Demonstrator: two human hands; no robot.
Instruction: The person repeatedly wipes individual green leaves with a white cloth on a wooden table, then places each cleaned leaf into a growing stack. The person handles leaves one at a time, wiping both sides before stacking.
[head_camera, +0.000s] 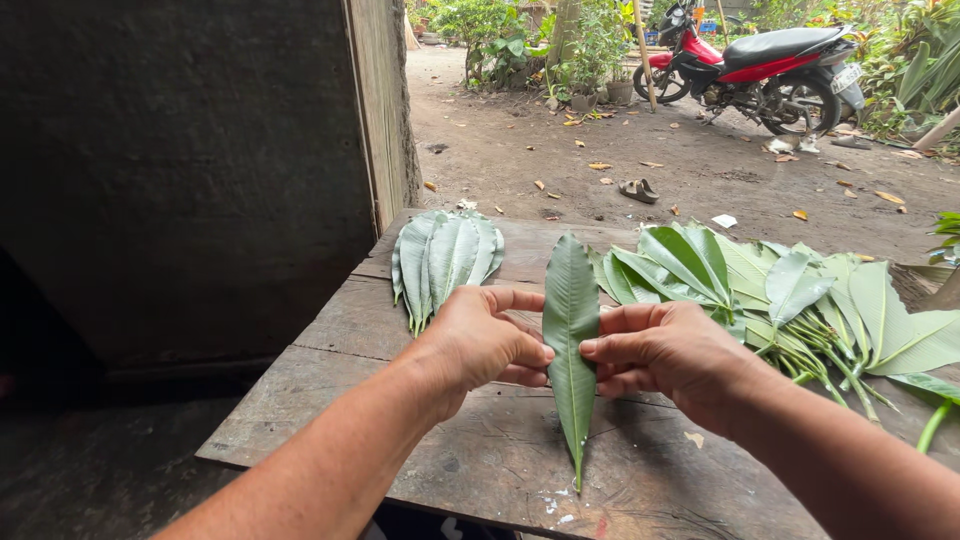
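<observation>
A long green leaf (571, 300) is held lengthwise over a weathered wooden table (340, 320), its stem end pointing toward me. My left hand (480, 340) pinches the leaf's left edge between thumb and fingers. My right hand (665, 352) pinches the right edge at about the same height. To the left lies a neat stack of similar leaves (443, 258). A loose heap of leaves with stalks (800, 295) spreads over the table's right side.
Beyond the table is bare dirt ground with fallen dry leaves and a sandal (638, 189). A red and black motorbike (765, 65) is parked at the back right beside potted plants (590, 50). A dark wall (180, 170) stands at left.
</observation>
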